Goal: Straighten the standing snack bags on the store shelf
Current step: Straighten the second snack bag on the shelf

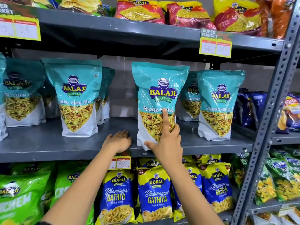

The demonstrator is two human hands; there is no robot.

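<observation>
Teal Balaji Khatta Mitha bags stand in a row on the grey middle shelf (48,143). The centre bag (158,95) stands at the shelf's front edge, leaning slightly. My right hand (165,142) grips its lower front, thumb at the bottom left corner, index finger stretched up the window. My left hand (119,140) lies flat on the shelf just left of that bag, palm down, holding nothing. Another teal bag (76,98) stands upright to the left, one more teal bag (219,104) to the right, and others stand behind them.
The upper shelf (113,28) hangs close above the bag tops, with a price tag (215,43) on its edge. Blue Gopal Gathiya bags (154,192) and green bags (24,192) fill the shelf below. A perforated steel upright (276,88) bounds the right side.
</observation>
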